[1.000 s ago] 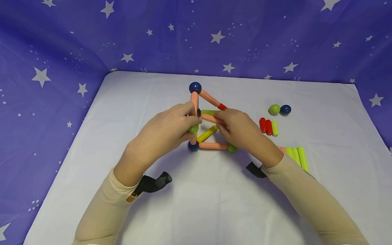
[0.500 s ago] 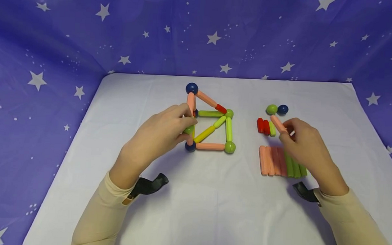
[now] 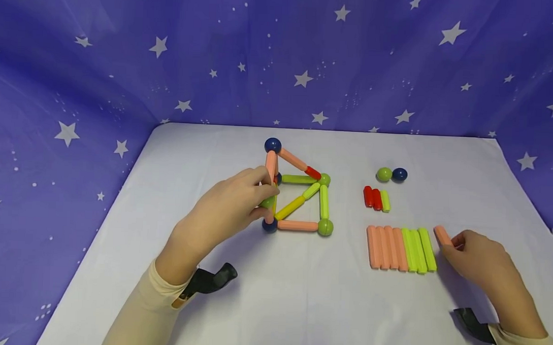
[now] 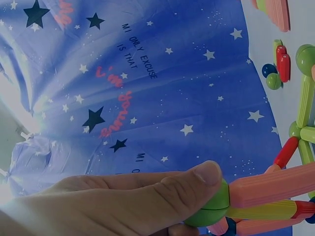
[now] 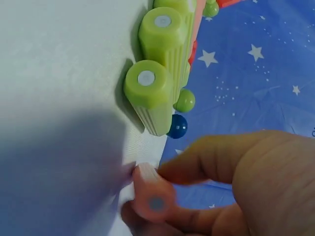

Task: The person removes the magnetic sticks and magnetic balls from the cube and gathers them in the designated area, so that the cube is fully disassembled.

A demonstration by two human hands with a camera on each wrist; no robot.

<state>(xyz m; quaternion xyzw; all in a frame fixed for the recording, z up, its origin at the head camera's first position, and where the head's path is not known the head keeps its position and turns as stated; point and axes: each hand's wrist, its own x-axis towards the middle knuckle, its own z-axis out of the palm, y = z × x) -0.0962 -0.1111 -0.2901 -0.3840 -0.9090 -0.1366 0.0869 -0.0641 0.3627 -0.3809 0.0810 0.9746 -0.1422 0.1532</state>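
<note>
A frame of magnetic rods and balls stands mid-table: blue ball (image 3: 273, 145) at the top, green ball (image 3: 325, 227) at the near right corner, salmon, green, yellow and red rods between. At its left side my left hand (image 3: 222, 211) grips another green ball (image 4: 211, 209) between thumb and fingers; rods run from that ball in the left wrist view. Out to the right, my right hand (image 3: 490, 261) pinches a salmon magnetic rod (image 5: 155, 194), just right of the row's outermost green rod (image 3: 427, 250). The right wrist view shows the rod's round grey end, somewhat blurred.
Several salmon rods (image 3: 386, 249) lie side by side with the green ones. Behind them are short red rods (image 3: 372, 198) and a short green rod (image 3: 385, 201). Farther back, a loose green ball (image 3: 384, 174) touches a blue ball (image 3: 399, 175). A starry purple cloth (image 3: 303, 56) hangs behind.
My right hand has left the frame and carried the salmon rod right and nearer, past the row of rods. My left hand keeps its grip on the green ball. The head view has tilted up slightly.
</note>
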